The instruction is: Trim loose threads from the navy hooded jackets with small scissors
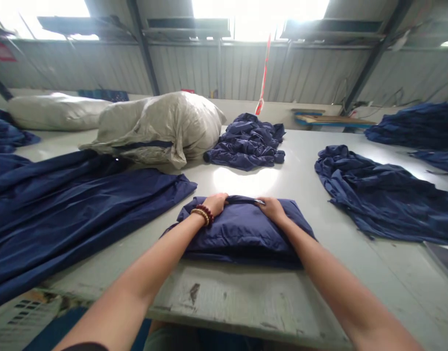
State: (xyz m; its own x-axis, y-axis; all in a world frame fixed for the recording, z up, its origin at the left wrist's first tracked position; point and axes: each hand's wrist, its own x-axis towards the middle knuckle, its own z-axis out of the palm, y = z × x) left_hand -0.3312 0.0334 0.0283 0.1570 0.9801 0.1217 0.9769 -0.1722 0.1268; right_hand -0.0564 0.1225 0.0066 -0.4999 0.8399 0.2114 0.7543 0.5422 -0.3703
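A folded navy blue garment (242, 234) lies on the pale grey table (246, 297) close to its front edge. My left hand (215, 203), with bead bracelets on the wrist, grips the garment's far left edge. My right hand (271, 208) grips the far edge just to the right of it. Both hands press on the top fold, fingers curled over the cloth.
A long navy cloth (63, 214) is spread at the left. A crumpled navy pile (248, 141) and a stuffed white sack (161, 126) sit behind. More navy garments (388, 195) lie at the right, with another heap (417, 124) at the far right.
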